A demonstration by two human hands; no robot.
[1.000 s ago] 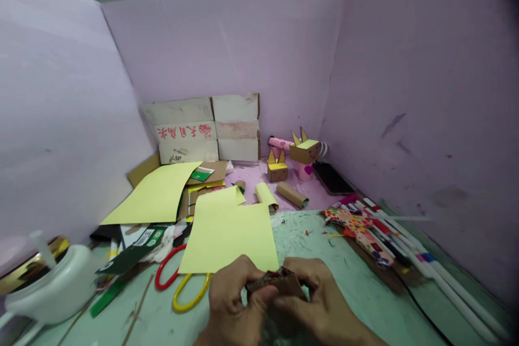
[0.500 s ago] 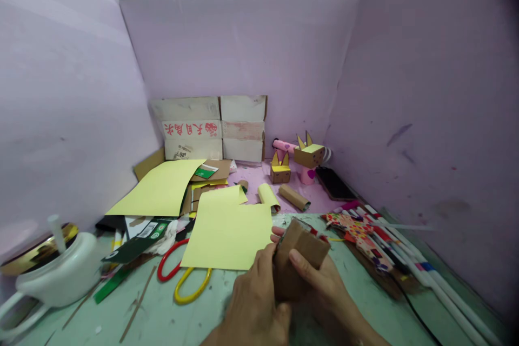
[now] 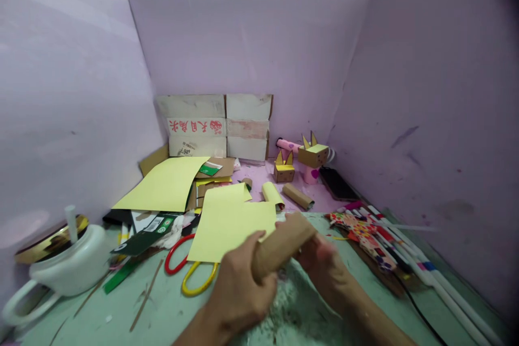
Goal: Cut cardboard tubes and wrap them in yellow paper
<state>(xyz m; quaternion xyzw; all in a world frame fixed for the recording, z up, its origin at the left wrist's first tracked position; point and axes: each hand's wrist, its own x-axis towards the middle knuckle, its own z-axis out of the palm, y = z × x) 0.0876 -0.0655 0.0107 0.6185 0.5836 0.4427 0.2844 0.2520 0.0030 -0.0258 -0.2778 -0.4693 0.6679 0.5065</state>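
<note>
A brown cardboard piece point(image 3: 284, 246) with a rounded, folded shape is held tilted above the table between both hands. My left hand point(image 3: 239, 286) wraps around its left end, thumb below. My right hand point(image 3: 326, 265) holds the right end from below, partly smeared by motion, its fingertips mostly behind the cardboard. Just beyond lies a yellow paper sheet point(image 3: 231, 227) with a notched, curled top. Scissors with one red and one yellow handle point(image 3: 198, 284) lie partly under that sheet.
At left stand a white teapot-shaped cup point(image 3: 77, 265) and paper scraps. Behind are another yellow sheet point(image 3: 166, 184), a cardboard tube point(image 3: 298, 196), eared cardboard animals point(image 3: 284, 173) and a phone point(image 3: 337, 184). Markers point(image 3: 405, 248) line the right side. Lilac panels point(image 3: 251, 43) surround the table.
The cardboard piece has been turned from steeply upright to lying across my hands. Both hands have moved apart, the right one further right. The view has shifted slightly.
</note>
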